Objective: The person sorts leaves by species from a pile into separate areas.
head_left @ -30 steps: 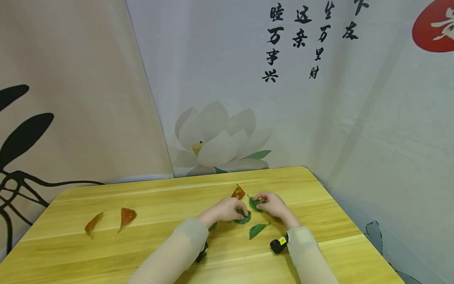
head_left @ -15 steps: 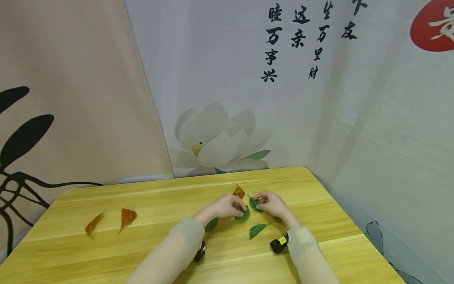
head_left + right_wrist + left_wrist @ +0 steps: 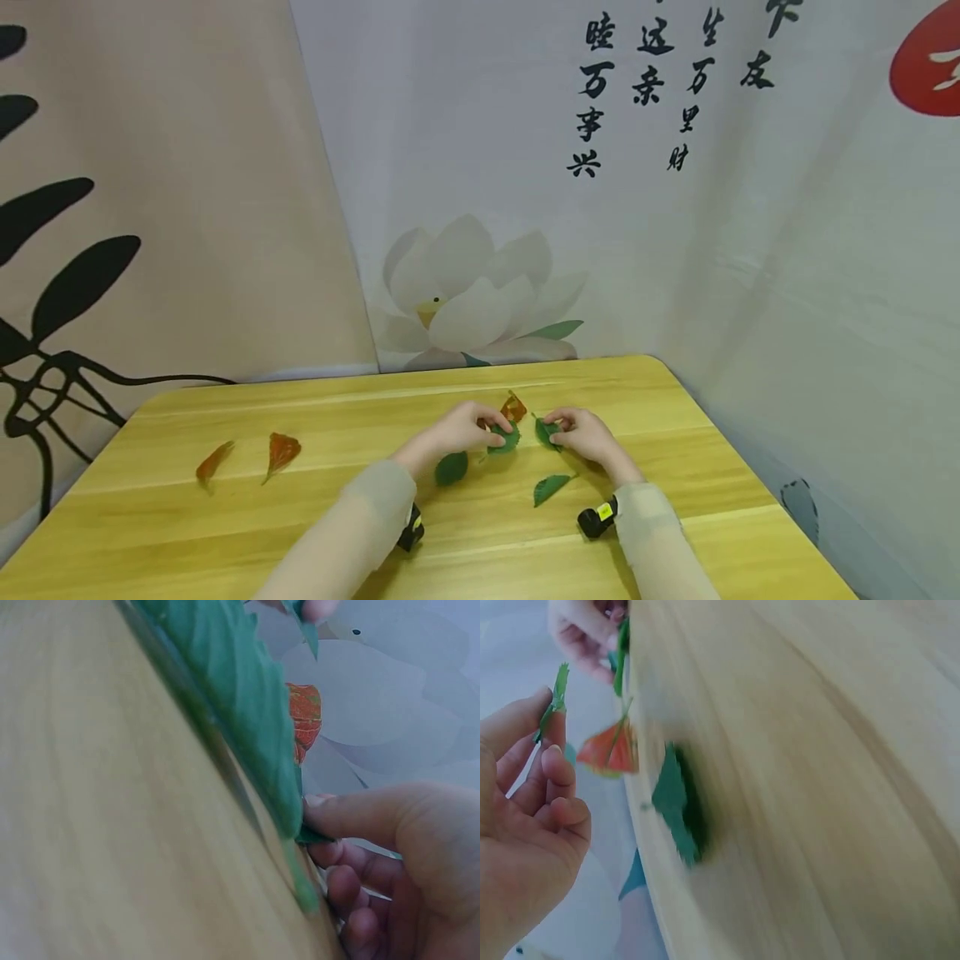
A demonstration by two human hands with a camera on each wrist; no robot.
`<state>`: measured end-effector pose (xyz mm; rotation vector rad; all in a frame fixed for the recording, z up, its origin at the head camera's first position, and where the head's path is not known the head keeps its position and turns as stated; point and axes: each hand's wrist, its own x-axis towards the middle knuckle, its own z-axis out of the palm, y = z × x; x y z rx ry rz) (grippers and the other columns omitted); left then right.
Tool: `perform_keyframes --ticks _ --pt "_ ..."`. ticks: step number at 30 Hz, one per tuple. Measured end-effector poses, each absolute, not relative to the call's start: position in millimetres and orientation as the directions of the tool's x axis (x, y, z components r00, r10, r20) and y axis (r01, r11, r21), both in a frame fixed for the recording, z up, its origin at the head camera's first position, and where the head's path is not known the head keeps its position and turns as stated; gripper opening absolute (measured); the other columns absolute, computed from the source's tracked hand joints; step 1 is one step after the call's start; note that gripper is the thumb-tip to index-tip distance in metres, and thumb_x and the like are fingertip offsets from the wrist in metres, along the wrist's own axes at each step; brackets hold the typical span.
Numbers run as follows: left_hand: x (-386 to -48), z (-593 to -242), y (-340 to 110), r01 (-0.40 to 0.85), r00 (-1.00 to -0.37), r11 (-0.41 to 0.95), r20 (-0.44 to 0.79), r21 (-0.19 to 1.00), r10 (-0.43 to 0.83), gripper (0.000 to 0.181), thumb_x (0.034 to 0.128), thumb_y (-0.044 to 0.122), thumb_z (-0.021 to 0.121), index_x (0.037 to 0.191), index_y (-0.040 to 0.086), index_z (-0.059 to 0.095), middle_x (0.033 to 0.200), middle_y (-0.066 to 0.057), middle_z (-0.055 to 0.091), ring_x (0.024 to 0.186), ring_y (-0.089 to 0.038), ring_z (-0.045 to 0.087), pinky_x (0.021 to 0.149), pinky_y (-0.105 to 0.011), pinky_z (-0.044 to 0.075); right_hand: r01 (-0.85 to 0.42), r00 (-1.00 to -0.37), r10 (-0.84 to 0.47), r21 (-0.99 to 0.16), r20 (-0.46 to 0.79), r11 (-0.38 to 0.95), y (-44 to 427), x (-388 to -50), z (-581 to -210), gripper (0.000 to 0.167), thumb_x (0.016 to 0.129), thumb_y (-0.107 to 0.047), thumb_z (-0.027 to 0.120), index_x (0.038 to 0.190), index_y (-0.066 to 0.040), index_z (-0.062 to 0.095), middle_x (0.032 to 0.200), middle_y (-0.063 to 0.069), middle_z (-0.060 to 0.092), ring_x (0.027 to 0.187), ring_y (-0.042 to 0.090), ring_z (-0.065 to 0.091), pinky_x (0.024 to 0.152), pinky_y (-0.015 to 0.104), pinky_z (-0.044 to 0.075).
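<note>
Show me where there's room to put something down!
Bare table lies between the two orange leaves farthest left and the left sleeve, and between the right sleeve and the right table edge. It's crowded with green leaves around the left hand and right hand.

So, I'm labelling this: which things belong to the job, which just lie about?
Job: toothed green leaf in the left hand; another green leaf in the right hand.

Seemingly lying about: oval green leaf; pointed green leaf; rear orange leaf; narrow orange leaf; broad orange leaf.

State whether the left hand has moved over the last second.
Yes. The left hand, pinching a green leaf, has shifted left and higher in the head view, judged against the table's far right corner.
</note>
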<state>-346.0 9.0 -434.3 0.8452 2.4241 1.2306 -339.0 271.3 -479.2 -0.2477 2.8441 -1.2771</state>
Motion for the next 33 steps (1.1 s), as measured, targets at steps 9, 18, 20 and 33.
perform_keyframes --ticks 9,18,20,33 --pt "-345.3 -435.9 -47.0 0.376 -0.806 0.422 0.067 0.825 0.588 0.016 0.0894 0.014 0.071 0.105 0.011 0.074 0.09 0.0 0.061 0.072 -0.016 0.046 0.064 -0.029 0.04 -0.148 -0.986 -0.156 -0.743 0.059 0.653 276.2 -337.2 -481.0 0.022 0.087 -0.01 0.071 0.108 -0.016 0.071 0.092 0.001 0.06 0.084 0.018 0.052 0.072 0.036 0.042" --pt "-337.6 -441.2 -99.1 0.316 -0.872 0.46 0.062 0.83 0.486 0.019 0.0905 0.015 0.07 0.108 0.008 0.073 0.1 -0.004 0.061 0.085 -0.018 0.048 0.073 -0.033 0.043 -0.152 -0.985 -0.164 -0.743 0.057 0.651 273.6 -337.0 -481.0 0.022 0.088 -0.009 0.07 0.109 -0.015 0.071 0.091 0.002 0.059 0.081 0.018 0.051 0.069 0.035 0.041" --pt "-337.1 -441.8 -103.2 0.312 -0.874 0.463 0.06 0.83 0.482 0.019 0.0907 0.015 0.069 0.108 0.008 0.073 0.1 -0.004 0.061 0.085 -0.019 0.048 0.073 -0.033 0.043 -0.15 -0.985 -0.162 -0.745 0.057 0.65 274.6 -336.6 -481.1 0.022 0.088 -0.009 0.07 0.109 -0.014 0.071 0.09 0.002 0.059 0.08 0.019 0.05 0.069 0.035 0.041" --pt "-333.4 -449.0 -106.1 0.311 -0.854 0.451 0.037 0.837 0.519 0.022 0.0901 0.014 0.07 0.11 0.005 0.071 0.088 -0.004 0.058 0.074 -0.016 0.045 0.062 -0.028 0.04 -0.145 -0.985 -0.163 -0.749 0.05 0.647 273.8 -335.4 -479.3 0.023 0.088 -0.01 0.07 0.11 -0.014 0.071 0.093 0.002 0.06 0.082 0.019 0.051 0.069 0.035 0.042"
